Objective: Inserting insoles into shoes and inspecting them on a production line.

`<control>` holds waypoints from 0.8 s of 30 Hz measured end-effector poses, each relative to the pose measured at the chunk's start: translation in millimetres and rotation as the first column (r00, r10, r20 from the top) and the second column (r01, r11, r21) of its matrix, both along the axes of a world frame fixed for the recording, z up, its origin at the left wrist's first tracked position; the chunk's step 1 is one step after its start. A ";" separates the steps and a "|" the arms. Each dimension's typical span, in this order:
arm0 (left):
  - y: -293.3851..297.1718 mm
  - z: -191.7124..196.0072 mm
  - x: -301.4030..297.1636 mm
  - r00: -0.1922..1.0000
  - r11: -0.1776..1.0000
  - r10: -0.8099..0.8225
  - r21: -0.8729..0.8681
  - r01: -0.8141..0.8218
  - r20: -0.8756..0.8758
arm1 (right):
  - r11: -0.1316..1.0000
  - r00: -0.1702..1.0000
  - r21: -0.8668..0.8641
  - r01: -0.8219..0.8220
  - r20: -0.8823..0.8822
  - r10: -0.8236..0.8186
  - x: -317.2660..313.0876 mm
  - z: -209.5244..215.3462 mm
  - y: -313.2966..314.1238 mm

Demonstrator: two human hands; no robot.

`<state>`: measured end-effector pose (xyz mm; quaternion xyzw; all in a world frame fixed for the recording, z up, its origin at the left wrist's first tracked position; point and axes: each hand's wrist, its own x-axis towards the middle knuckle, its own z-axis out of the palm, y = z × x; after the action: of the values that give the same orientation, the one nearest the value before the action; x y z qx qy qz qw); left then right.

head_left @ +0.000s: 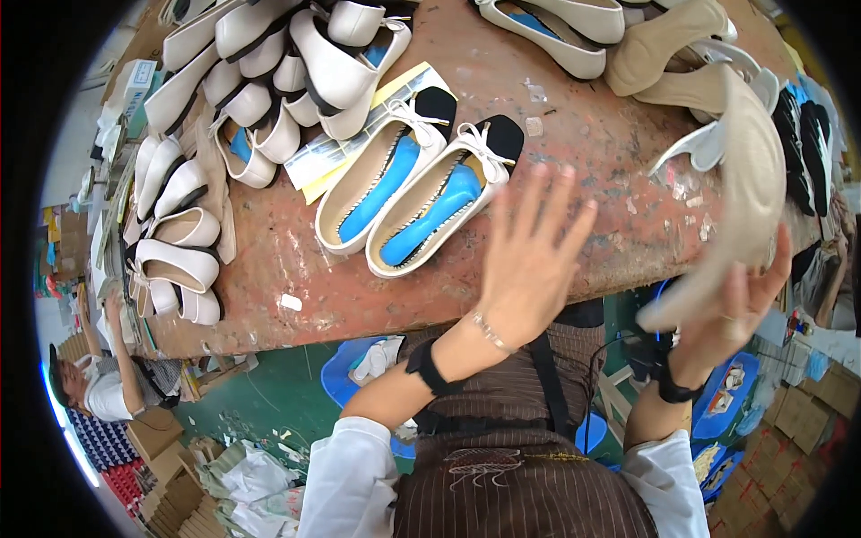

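Note:
My left hand (pixel 529 255) hovers open, fingers spread, over the near edge of the reddish worktable (pixel 592 134), just right of a pair of cream flat shoes with black toes and blue insoles (pixel 417 193). My right hand (pixel 735 309) grips the lower end of a beige shoe insole (pixel 749 193), held upright and curved over the table's right side. Both wrists wear black bands.
A heap of cream flat shoes (pixel 260 81) crowds the table's left and far side, with more shoes and beige soles (pixel 664 45) at the far right. A sheet of paper (pixel 359 134) lies under the pair. Another person (pixel 99 381) sits lower left. Blue stools (pixel 359 368) stand below.

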<state>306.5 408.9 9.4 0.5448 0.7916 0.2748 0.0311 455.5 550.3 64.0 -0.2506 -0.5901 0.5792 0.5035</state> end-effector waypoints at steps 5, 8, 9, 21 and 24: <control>-69.3 -6.0 -24.4 0.826 0.851 0.522 0.062 -0.522 -0.213 | 0.893 0.842 -0.118 -0.435 -0.405 0.356 43.9 -6.1 26.7; -102.8 -34.5 -44.0 0.880 0.892 0.452 0.090 -0.443 -0.144 | 0.910 0.912 -0.153 -0.384 -0.213 0.349 52.7 -21.3 32.6; -103.3 -30.7 -42.9 0.885 0.898 0.440 0.059 -0.436 -0.155 | 0.870 0.878 -0.134 -0.474 -0.144 0.456 50.1 -25.7 36.2; -158.5 -46.8 -46.0 0.981 0.981 0.178 0.070 -0.184 0.077 | 0.901 0.864 -0.180 -0.395 0.261 0.431 -15.2 -7.9 29.6; -148.0 -72.7 -47.9 0.969 0.939 0.126 0.289 -0.185 0.212 | 0.865 0.700 0.193 -0.462 0.678 0.222 -32.3 -5.1 12.4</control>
<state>258.6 260.9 -63.3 0.4496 0.7735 0.4467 -0.0001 423.2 562.7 58.8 -0.2214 -0.8542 0.4299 0.1911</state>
